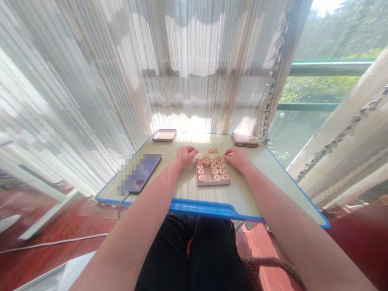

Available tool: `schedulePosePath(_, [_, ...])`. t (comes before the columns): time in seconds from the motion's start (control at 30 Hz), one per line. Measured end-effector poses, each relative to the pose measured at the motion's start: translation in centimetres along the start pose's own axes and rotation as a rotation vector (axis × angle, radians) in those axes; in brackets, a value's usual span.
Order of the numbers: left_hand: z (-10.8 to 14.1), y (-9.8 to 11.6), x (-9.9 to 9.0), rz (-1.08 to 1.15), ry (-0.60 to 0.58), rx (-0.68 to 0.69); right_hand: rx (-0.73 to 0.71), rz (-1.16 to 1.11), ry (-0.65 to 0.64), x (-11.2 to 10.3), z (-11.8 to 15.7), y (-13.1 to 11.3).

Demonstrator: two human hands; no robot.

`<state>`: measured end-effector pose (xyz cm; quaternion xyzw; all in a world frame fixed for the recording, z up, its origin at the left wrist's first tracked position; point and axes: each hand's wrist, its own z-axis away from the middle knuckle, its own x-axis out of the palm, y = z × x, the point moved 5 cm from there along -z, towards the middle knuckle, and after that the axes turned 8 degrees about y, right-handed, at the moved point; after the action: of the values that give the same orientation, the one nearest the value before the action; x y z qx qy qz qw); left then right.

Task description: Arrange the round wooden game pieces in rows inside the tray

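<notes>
A small open box (214,183) on the table holds round wooden Chinese chess pieces with red and dark characters. Dark-marked pieces (215,171) fill its right side, and red-marked ones (201,171) line its left side. Bare bottom shows in the middle. Just beyond the box lie a blank-looking piece (206,155) and two red-marked pieces (212,150). My left hand (185,157) is at the box's far left corner, fingers curled together. At the far right corner is my right hand (238,158), its fingers curled beside a red-marked piece (218,157). Anything between either hand's fingertips is too small to make out.
A shallow tray or lid (164,135) stands at the table's far left, and a closed flat box (245,139) at the far right. A phone (145,174) with a cable lies on the left. The folding table (188,190) has a blue rim; curtains (194,81) hang behind.
</notes>
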<state>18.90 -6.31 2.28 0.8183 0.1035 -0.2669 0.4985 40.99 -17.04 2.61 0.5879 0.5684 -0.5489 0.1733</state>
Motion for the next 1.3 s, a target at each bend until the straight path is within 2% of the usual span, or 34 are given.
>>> schedulePosePath(0.23, [0.1, -0.1, -0.2, 0.000, 0.008, 0.008, -0.002, -0.070, 0.002, 0.3, -0.2, 0.3])
schedulePosePath(0.37, [0.2, -0.4, -0.5, 0.029, 0.032, -0.014, 0.059, -0.004, 0.034, 0.3, -0.4, 0.6])
schedulePosePath(0.53, [0.1, -0.7, -0.5, 0.034, 0.023, -0.020, 0.050, 0.053, -0.015, 1.0, -0.5, 0.6])
schedulePosePath(0.67, [-0.2, -1.4, -0.4, 0.099, 0.011, -0.065, 0.038, -0.034, -0.049, 1.2, -0.7, 0.7])
schedulePosePath(0.8, [-0.4, -1.8, -0.4, 0.122, 0.011, -0.094, 0.035, -0.110, -0.026, 1.0, -1.0, 1.1])
schedulePosePath(1.2, [0.0, -1.0, -0.7, 0.151, 0.012, -0.102, 0.000, -0.064, -0.041, -0.1, -0.5, 0.6])
schedulePosePath(1.3, [0.1, -0.9, -0.7, 0.138, 0.005, -0.091, -0.032, -0.071, 0.025, -0.7, -0.3, 0.0])
